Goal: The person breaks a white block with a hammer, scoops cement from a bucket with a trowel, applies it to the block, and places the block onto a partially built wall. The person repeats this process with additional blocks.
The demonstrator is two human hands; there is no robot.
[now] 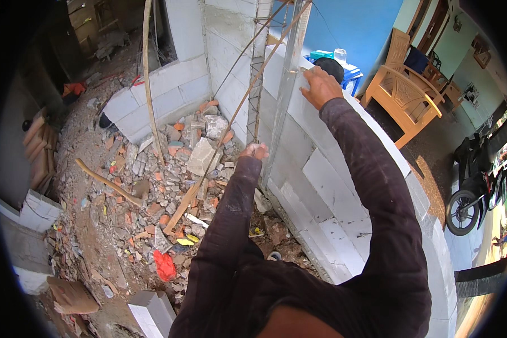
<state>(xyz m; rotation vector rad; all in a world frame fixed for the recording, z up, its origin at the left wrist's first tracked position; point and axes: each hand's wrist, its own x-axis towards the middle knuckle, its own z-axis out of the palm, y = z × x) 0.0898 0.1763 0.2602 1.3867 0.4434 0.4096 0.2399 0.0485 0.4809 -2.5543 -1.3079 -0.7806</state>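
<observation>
Pressed flat against the inner face of a white block wall (343,186): a long aluminium straightedge (284,84), running steeply from lower left to upper right. Right hand (320,85) at the wall's top edge, fingers curled onto the straightedge there. Left hand (254,151) lower down, closed into a fist beside the straightedge; grip on it impossible to tell. Below, broken brick and concrete rubble (174,169) heaped on bare earth. Beyond the wall, a wooden armchair (403,93) and a parked motorbike (473,186).
</observation>
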